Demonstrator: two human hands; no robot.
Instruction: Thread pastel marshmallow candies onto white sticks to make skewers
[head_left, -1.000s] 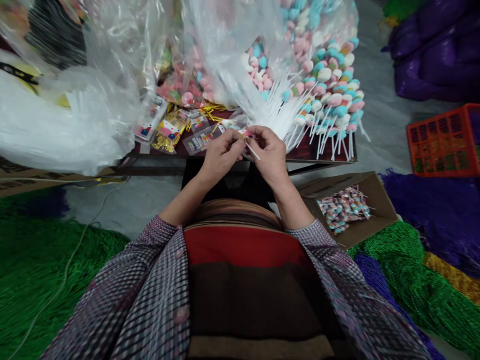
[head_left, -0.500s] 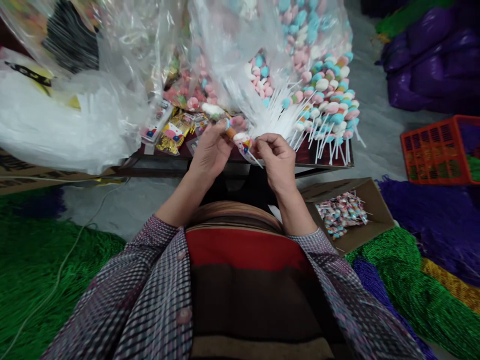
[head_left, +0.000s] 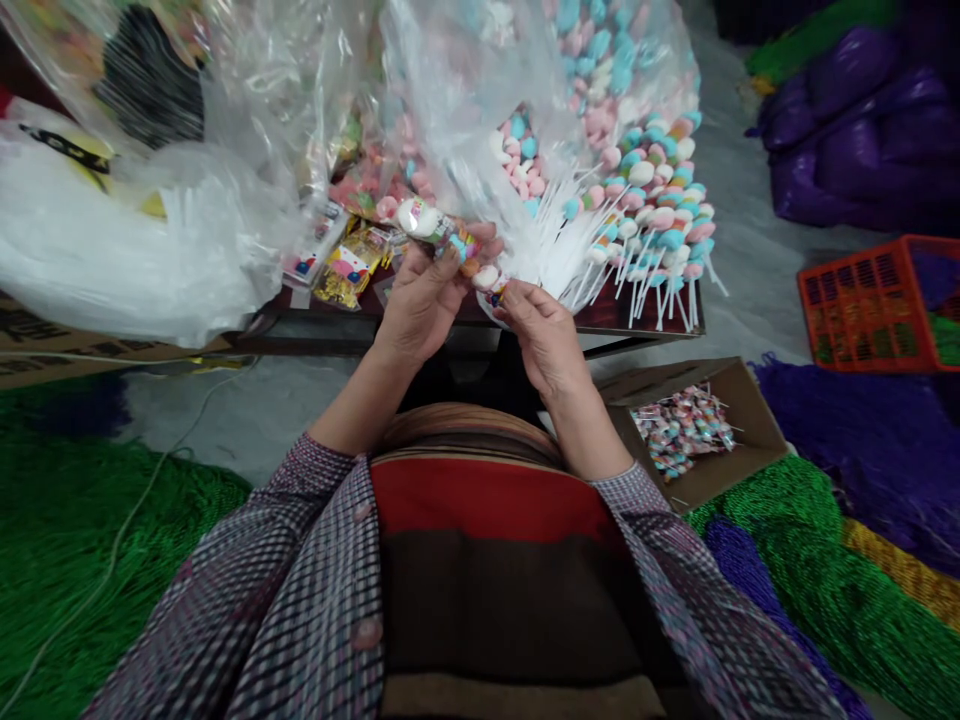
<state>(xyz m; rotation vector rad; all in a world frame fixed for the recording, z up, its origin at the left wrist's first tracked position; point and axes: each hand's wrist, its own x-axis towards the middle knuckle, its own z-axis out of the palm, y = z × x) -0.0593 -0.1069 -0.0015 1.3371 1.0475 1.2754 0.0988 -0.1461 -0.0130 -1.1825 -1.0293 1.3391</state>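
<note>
A marshmallow skewer (head_left: 450,238) in a clear printed wrapper lies slantwise over the table's front edge. My left hand (head_left: 421,305) is closed around its middle, the thumb on top and the fingers behind. At its lower right end, my right hand (head_left: 546,335) pinches the wrapper's end between thumb and fingertips; the stick there is mostly hidden. Just beyond my hands, white sticks (head_left: 551,245) fan out of a clear bag. To their right is a pile of unwrapped marshmallow skewers (head_left: 664,205). Yellow printed wrappers (head_left: 350,268) lie left of my left hand.
Clear bags of marshmallows (head_left: 525,150) crowd the table (head_left: 679,318). A bulging white bag (head_left: 135,260) stands at left. On the floor at right are a carton (head_left: 754,440) of wrapped skewers, an orange crate (head_left: 859,310) and purple packages (head_left: 855,130). Green strands (head_left: 150,540) spread at left.
The skewer's wrapper is now up around its upper end, where the white marshmallow shows beneath printed film. My right hand has shifted slightly left and down, still pinching the lower end.
</note>
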